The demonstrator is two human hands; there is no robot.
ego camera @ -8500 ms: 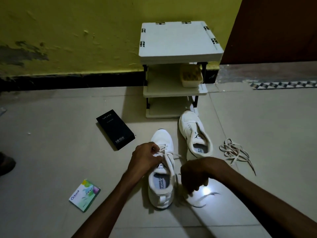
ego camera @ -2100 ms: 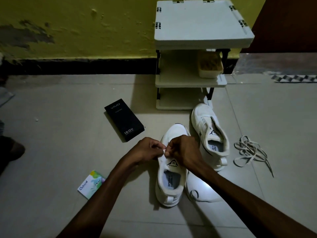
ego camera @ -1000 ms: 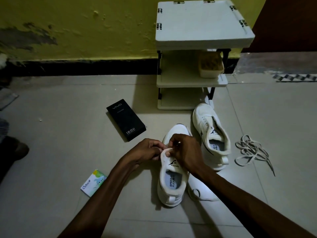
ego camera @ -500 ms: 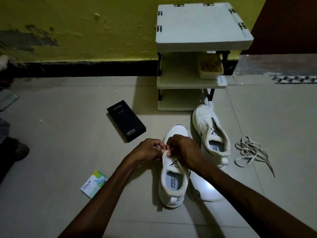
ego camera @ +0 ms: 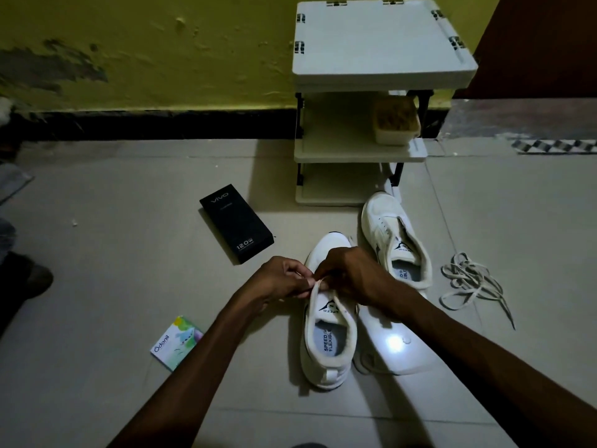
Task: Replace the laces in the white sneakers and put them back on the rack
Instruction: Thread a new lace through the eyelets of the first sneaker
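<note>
Hands first: your left hand [ego camera: 277,281] and right hand [ego camera: 350,273] meet in a tight pinch on the lace [ego camera: 319,282] atop the near sneaker [ego camera: 328,344], which stands on the floor [ego camera: 129,286] in front of the rack [ego camera: 381,69], heel away from it. Expect the lace to be limp and light; take it close to its stiff tip. The soft upper will likely buckle, so brace it.

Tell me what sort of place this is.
Probably a room or entryway in a home: a tiled floor, a worn yellow wall with dark skirting, and a small white shoe rack standing against it.
</note>
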